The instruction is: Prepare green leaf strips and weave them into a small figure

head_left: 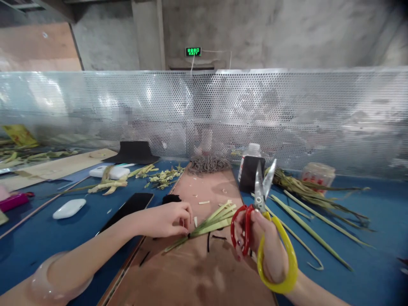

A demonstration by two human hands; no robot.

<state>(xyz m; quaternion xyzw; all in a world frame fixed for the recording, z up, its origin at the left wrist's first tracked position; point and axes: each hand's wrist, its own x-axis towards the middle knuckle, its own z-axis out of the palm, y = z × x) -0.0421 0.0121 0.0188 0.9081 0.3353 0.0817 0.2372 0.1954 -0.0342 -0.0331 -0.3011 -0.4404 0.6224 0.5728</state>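
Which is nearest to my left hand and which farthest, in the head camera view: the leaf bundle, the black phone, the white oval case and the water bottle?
From the left hand:
1. Leaf bundle, pinched under its fingertips on the board.
2. Black phone, just left of the wrist.
3. White oval case, farther left on the blue table.
4. Water bottle, at the back right by the mesh screen.

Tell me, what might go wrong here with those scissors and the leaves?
The scissors in the right hand stand blades-up and parted, close to the left hand, whose fingertips pinch the green leaf bundle; a cut there might nick them. The bundle, held only at one end, could fan apart on the board.
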